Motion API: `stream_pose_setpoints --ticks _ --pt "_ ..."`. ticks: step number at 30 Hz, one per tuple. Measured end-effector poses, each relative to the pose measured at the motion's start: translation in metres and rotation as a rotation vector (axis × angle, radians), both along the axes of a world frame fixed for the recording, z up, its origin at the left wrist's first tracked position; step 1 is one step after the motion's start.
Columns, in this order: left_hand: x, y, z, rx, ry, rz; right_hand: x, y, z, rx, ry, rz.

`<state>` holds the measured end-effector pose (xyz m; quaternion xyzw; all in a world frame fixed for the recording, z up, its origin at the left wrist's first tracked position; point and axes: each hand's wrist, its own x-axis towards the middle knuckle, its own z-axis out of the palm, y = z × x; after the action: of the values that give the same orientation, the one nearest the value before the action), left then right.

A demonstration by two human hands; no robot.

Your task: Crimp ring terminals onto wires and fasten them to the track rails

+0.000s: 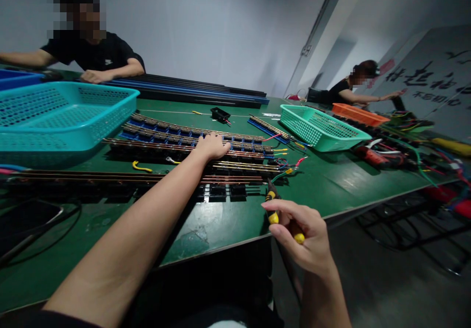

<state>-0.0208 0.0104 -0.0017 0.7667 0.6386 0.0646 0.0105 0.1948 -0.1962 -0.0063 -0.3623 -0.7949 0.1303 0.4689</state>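
Observation:
My left hand point(212, 146) reaches out over the green table point(331, 180) and rests, fingers curled down, on the long strip assemblies point(165, 139) with copper rails and blue and black blocks. What its fingertips grip is hidden. My right hand point(303, 237) is nearer me at the table's front edge, closed around a yellow-and-black screwdriver point(273, 210) whose tip points up toward the strips' wired ends point(289, 163).
A teal basket point(55, 117) stands at the left, another teal basket point(320, 129) at the right, an orange tray point(358, 114) behind it. Tools and cables point(397, 153) crowd the right end. One person point(91, 55) works across the table, another person point(349, 90) at the far right.

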Motion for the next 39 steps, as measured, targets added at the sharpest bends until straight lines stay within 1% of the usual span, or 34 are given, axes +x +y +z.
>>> stream_pose_setpoints --ticks 3,5,7,9,11,12,15,17,19,21,23,26,28,31,33,34,37,39 --pt "0.0 -0.001 0.0 -0.007 0.003 0.003 0.0 -0.002 -0.002 -0.01 -0.005 0.006" --pt "0.0 0.0 0.0 -0.008 0.004 0.006 0.0 -0.003 -0.006 -0.034 0.051 -0.007" --pt "0.0 0.0 0.0 -0.006 0.005 0.009 0.0 -0.002 -0.011 -0.056 0.21 -0.066" --pt "0.0 0.0 0.0 -0.008 0.005 0.007 -0.002 0.001 -0.016 -0.053 0.465 -0.124" --pt "0.0 0.0 0.0 -0.01 0.004 0.003 -0.006 0.005 -0.018 -0.039 0.697 -0.127" --pt "0.0 0.0 0.0 -0.009 0.004 0.002 -0.008 0.007 -0.018 -0.034 0.776 -0.121" --pt "0.0 0.0 0.0 0.004 0.005 0.003 -0.012 0.01 -0.015 -0.031 0.928 -0.134" --pt "0.0 0.0 0.0 0.006 0.009 0.004 -0.011 0.01 -0.012 -0.032 0.986 -0.138" --pt "0.0 0.0 0.0 0.001 0.011 0.005 -0.007 0.009 -0.009 -0.075 0.955 -0.114" --pt "0.0 0.0 0.0 0.0 0.009 0.006 -0.003 0.006 -0.005 -0.136 0.851 -0.101" --pt "0.0 0.001 0.0 -0.003 0.009 0.008 0.001 0.003 -0.001 -0.155 0.74 -0.106" --pt "0.0 0.001 0.0 -0.011 0.01 0.009 0.002 -0.002 0.007 -0.064 0.642 -0.103" --pt "0.0 0.002 -0.001 -0.012 0.005 0.005 0.001 -0.002 0.017 0.037 0.647 -0.103" --pt "0.0 0.002 -0.001 -0.013 0.004 0.004 -0.004 0.003 0.036 0.207 0.705 -0.124" --pt "0.0 0.002 -0.001 -0.002 0.006 0.001 -0.006 0.014 0.051 0.288 0.72 -0.149" --pt "0.0 0.001 -0.001 0.005 0.007 0.0 -0.006 0.022 0.058 0.304 0.721 -0.17" --pt "0.0 0.001 -0.001 0.012 0.01 0.002 -0.007 0.058 0.073 0.284 0.684 -0.243" --pt "0.0 0.001 -0.001 0.011 0.013 0.006 -0.007 0.09 0.075 0.236 0.656 -0.245"
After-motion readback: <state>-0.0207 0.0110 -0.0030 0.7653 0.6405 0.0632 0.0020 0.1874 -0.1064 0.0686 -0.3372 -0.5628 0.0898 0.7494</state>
